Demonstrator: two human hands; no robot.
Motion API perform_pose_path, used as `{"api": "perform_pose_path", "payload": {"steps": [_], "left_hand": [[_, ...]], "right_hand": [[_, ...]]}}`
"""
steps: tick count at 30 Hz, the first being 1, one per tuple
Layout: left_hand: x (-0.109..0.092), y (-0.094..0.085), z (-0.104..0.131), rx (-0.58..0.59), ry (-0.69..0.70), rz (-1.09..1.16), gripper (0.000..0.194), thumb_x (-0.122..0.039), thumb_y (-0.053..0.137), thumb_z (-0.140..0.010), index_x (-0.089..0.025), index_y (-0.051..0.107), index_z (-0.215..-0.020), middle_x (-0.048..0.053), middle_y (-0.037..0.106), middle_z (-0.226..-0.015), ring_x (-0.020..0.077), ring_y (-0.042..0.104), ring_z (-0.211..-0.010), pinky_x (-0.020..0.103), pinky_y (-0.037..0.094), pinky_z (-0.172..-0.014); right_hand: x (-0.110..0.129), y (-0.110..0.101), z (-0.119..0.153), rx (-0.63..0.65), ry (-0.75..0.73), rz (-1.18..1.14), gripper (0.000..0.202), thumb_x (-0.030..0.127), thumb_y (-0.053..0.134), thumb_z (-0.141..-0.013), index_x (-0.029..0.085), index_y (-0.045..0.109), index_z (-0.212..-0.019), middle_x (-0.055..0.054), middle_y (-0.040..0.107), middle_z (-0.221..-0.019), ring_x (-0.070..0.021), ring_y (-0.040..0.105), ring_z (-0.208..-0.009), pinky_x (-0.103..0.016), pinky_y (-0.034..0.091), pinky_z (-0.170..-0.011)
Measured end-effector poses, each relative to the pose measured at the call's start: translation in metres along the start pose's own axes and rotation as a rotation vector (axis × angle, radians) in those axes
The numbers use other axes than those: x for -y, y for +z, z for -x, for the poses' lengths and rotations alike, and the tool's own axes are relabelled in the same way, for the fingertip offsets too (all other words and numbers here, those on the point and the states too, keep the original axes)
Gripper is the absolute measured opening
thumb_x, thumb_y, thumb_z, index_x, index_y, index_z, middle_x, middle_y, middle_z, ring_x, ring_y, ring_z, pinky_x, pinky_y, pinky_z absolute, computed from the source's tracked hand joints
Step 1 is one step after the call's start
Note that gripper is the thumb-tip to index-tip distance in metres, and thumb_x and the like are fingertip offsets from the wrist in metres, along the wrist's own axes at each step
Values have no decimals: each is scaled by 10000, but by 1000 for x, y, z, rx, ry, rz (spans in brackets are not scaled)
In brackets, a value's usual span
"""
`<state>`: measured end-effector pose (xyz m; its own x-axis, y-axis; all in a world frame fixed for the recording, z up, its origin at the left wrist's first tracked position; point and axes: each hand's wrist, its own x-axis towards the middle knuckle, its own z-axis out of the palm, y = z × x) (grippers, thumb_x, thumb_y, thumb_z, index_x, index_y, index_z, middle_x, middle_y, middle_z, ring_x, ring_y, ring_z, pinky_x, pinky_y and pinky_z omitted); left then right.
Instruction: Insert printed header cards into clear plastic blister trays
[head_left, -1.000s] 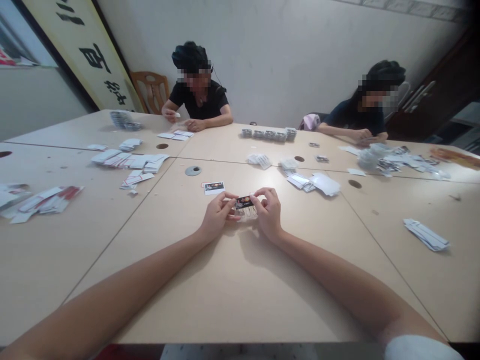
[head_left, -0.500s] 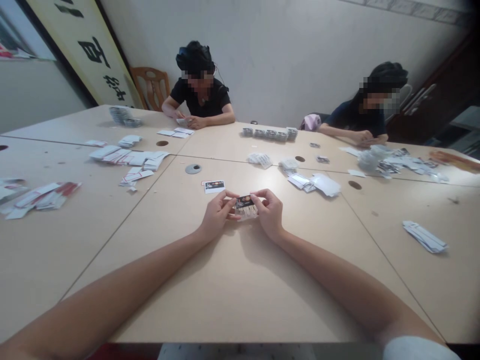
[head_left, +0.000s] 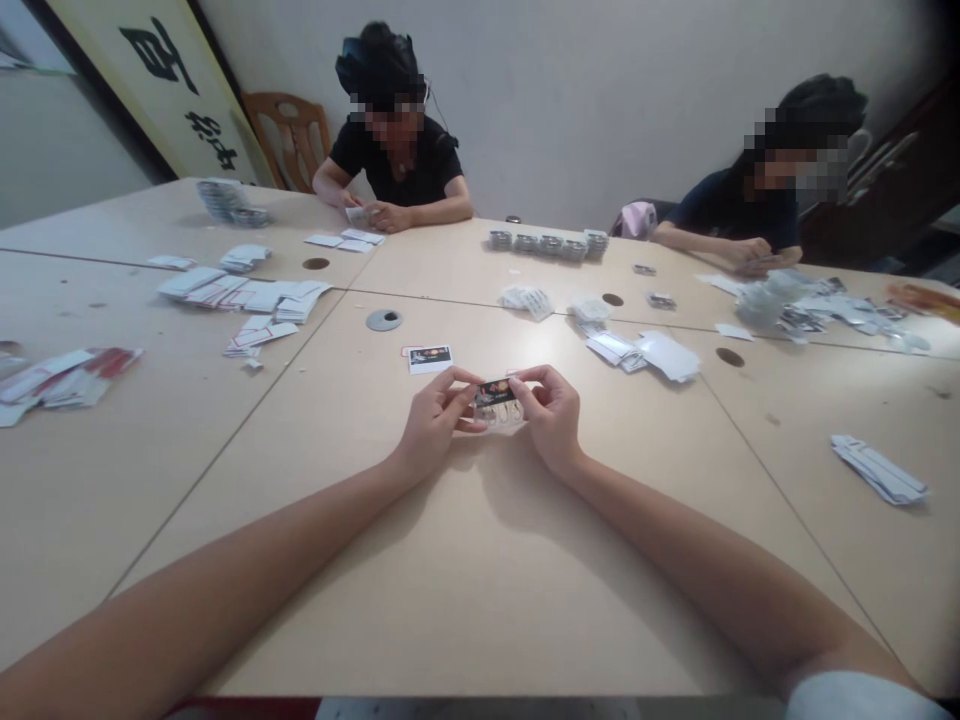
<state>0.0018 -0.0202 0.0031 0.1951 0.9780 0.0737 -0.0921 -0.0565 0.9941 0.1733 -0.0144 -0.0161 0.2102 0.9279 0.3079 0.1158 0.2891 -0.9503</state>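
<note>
Between my two hands is a small clear packet [head_left: 498, 410] with a black printed card across its top and thin, curved, hook-like pieces below. My left hand [head_left: 441, 418] pinches its left edge between thumb and fingers. At the upper right corner, my right hand [head_left: 551, 405] grips it the same way, thumb on the front. Just beyond my left hand lies a white-bordered card [head_left: 431, 360] with a dark picture, flat on the table [head_left: 480, 580]. Part of the packet is covered by my fingertips.
White slips [head_left: 247, 292] lie in piles at the left. Ahead are stacked small packets [head_left: 549, 245], clear bags [head_left: 527, 300] and white cards [head_left: 664, 355]. A slip bundle [head_left: 877, 470] sits at the right. Two people [head_left: 397, 165] [head_left: 750, 215] work across the table.
The camera view has shifted, so the far table and people appear displaced. My hands still hold the packet, which now shows a little more of its dark card between my thumbs.
</note>
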Motion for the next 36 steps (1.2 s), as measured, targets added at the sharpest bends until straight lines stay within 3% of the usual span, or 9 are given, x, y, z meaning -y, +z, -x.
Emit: {"api": "perform_pose_path", "payload": {"steps": [11,36], "left_hand": [[1,1,0,-5,-4,-12,355,-483,688,-863,-170,563,-972,32,701,-819,149,708,-706,293,653,-632],[1,1,-2,-8,2,9,425,-535,726,-802,-183,514,-909,-2,669,-745,152,699,-684,293,641,-611]], "right_hand": [[4,0,2,-29,24,-44,213,382,726,-805,181,656,-802,-66,767,-970,-64,443,-464,-241,369,-444],[1,2,0,-31,14,4,209,376,694,-807,186,621,-855,-25,715,-897,-77,474,-494,-228,386,-449]]}}
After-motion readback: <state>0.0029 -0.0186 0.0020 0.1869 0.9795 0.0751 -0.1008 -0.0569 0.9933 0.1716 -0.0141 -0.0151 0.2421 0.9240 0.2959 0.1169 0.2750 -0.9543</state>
